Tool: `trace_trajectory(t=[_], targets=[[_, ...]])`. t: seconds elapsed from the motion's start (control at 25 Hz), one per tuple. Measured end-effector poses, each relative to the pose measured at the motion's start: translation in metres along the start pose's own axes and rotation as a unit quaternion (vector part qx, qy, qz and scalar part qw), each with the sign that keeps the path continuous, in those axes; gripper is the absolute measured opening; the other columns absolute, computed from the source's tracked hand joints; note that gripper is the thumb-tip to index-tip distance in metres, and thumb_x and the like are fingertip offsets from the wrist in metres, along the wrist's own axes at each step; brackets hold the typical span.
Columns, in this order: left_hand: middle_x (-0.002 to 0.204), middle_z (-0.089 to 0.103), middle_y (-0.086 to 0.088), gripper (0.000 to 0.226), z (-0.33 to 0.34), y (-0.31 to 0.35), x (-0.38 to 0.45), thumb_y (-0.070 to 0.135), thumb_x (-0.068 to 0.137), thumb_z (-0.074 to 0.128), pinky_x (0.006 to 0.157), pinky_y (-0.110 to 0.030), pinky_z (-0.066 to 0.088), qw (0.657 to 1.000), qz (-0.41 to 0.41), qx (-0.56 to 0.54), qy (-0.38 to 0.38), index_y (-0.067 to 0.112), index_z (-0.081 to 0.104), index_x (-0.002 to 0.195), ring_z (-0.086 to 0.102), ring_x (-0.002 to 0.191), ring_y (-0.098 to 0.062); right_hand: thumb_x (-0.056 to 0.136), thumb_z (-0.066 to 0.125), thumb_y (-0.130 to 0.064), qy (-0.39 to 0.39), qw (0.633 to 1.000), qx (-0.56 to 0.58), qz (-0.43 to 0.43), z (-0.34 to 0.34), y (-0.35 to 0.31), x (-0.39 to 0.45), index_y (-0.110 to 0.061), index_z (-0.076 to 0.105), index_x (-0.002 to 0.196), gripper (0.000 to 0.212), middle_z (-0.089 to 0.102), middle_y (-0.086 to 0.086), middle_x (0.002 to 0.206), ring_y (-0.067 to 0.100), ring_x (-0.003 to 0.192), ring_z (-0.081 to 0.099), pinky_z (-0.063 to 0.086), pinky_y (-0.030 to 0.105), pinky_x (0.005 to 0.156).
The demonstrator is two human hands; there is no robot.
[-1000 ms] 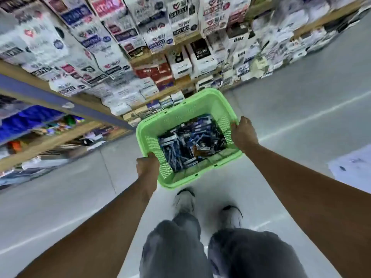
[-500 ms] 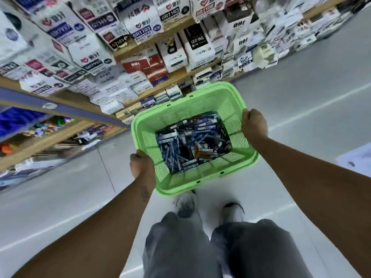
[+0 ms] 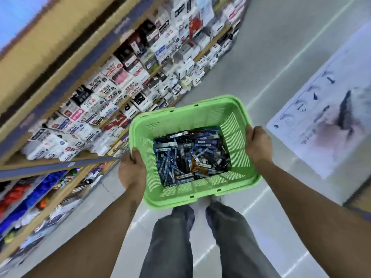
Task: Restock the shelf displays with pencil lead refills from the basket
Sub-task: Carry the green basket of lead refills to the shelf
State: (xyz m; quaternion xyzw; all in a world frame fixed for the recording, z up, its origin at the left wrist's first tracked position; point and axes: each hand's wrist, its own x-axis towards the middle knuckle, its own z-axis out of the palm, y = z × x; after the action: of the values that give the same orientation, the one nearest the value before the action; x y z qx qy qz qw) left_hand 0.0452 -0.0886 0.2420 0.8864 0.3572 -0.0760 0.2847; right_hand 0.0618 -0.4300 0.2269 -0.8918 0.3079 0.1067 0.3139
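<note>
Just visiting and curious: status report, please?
Left hand, right hand: each grips a side of the basket. Refills all inside. Shelves to the left; nothing blocking.

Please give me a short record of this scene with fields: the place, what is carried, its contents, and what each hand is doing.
place: shop aisle beside stocked shelves
carried: green plastic basket, held above the floor
contents: loose pile of pencil lead refills, mostly blue and black packs
left hand: grips the basket's left rim
right hand: grips the basket's right rim
floor: grey, with a large printed sheet to the right
</note>
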Motion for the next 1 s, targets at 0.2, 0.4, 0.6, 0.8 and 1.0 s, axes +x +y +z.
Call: trace_trajectory(t=[0.2,0.4,0.6,0.8,1.0], targets=[[0.072,0.056,-0.01,0.034,-0.016,0.117,-0.043,0.034,0.106,0.043,0.057,-0.032,0.038,0.991,0.131,-0.004,-0.037,0.005,0.058,0.096,0.056,0.065,-0.027,0.107,0.039,-0.035,0.095,0.992,0.037,0.074,-0.108,0.029,-0.016,-0.005,0.045,0.084,0.038,0.057,0.023,0.08,0.038,0.074,0.053,0.03,0.038,0.063],[0.067,0.058,-0.008,0.041,0.015,0.249,-0.083,0.044,0.103,0.044,0.057,-0.041,0.053,0.98,0.183,-0.001,-0.083,0.006,0.058,0.092,0.056,0.058,-0.025,0.106,0.04,-0.032,0.157,0.974,0.07,0.148,-0.211,0.063,0.011,0.001,0.05,0.087,0.04,0.061,0.034,0.092,0.048,0.088,0.058,0.03,0.042,0.065],[0.07,0.062,-0.013,0.05,0.063,0.375,-0.124,0.049,0.102,0.044,0.056,-0.036,0.048,0.963,0.252,0.02,-0.099,0.003,0.061,0.097,0.061,0.062,-0.031,0.106,0.039,-0.032,0.177,0.956,0.106,0.209,-0.3,0.102,0.056,0.008,0.055,0.102,0.043,0.061,0.036,0.105,0.049,0.098,0.058,0.033,0.042,0.07],[0.068,0.057,-0.009,0.041,0.115,0.507,-0.16,0.045,0.102,0.044,0.051,-0.035,0.045,0.943,0.301,0.043,-0.135,0.011,0.052,0.081,0.049,0.055,-0.022,0.106,0.04,-0.033,0.223,0.936,0.132,0.239,-0.394,0.129,0.112,0.005,0.054,0.109,0.04,0.062,0.029,0.102,0.045,0.096,0.06,0.03,0.039,0.069],[0.06,0.051,-0.007,0.043,0.173,0.635,-0.176,0.042,0.102,0.048,0.047,-0.026,0.034,0.913,0.359,0.052,-0.185,0.008,0.055,0.077,0.042,0.048,-0.02,0.105,0.042,-0.035,0.272,0.909,0.145,0.281,-0.464,0.15,0.185,0.003,0.058,0.104,0.041,0.063,0.028,0.103,0.04,0.088,0.055,0.03,0.04,0.068]])
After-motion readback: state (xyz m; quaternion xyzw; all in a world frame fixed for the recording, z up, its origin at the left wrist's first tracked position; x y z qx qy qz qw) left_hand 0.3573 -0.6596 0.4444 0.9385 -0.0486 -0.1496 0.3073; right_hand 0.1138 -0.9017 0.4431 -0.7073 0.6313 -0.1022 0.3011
